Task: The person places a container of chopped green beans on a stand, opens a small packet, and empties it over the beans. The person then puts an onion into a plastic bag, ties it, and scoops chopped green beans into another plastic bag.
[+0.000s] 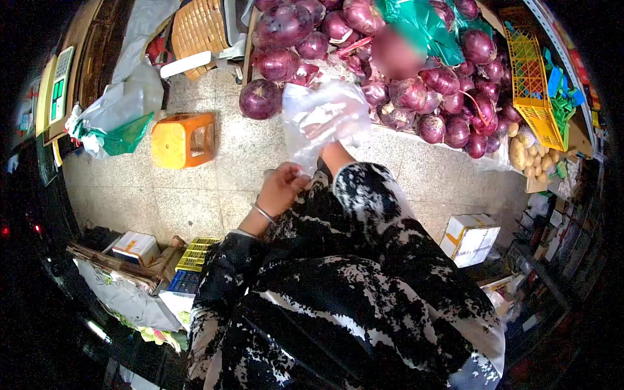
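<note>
A translucent plastic bag [354,107] is spread in front of my body, just short of the red onions [408,94]. My left hand [283,185] pinches the bag's near edge, fingers closed on the plastic. My right hand [328,140] reaches into the bag from the right. Its fingers show only as a pale shape through the plastic, so I cannot make out whether they are spread or closed. One large onion [260,99] sits at the pile's left corner, beside the bag.
An orange stool [183,140] stands left on the tiled floor. Green plastic [429,29] lies over the onions. A yellow crate [536,84] and potatoes [532,156] are at the right. A white box [469,239] is behind right, and a digital scale [58,91] far left.
</note>
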Demonstrator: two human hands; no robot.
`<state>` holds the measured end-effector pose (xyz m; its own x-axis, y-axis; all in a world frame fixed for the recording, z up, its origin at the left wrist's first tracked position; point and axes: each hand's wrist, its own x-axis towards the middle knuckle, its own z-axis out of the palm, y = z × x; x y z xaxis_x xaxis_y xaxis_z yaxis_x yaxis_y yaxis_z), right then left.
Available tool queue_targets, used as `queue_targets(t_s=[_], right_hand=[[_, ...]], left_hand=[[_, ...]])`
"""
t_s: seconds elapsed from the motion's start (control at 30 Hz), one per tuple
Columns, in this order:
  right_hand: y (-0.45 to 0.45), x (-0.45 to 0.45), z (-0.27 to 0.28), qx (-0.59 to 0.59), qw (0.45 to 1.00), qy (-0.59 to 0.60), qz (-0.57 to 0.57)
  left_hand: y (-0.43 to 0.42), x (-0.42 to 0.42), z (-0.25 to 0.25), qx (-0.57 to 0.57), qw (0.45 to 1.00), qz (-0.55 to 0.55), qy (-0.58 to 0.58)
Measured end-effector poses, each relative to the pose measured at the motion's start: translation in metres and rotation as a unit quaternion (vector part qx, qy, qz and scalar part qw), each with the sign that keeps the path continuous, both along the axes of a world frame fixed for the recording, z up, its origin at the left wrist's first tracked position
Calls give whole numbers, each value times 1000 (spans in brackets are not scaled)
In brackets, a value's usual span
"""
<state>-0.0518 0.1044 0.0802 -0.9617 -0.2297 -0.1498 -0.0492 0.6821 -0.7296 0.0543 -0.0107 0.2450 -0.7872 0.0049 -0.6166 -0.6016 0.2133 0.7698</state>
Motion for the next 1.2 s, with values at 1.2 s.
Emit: queue_targets(t_s=[1.2], right_hand=[[15,-51,-32,748,-583,199,245]], left_hand=[[7,-23,-33,-59,996,-50,39]])
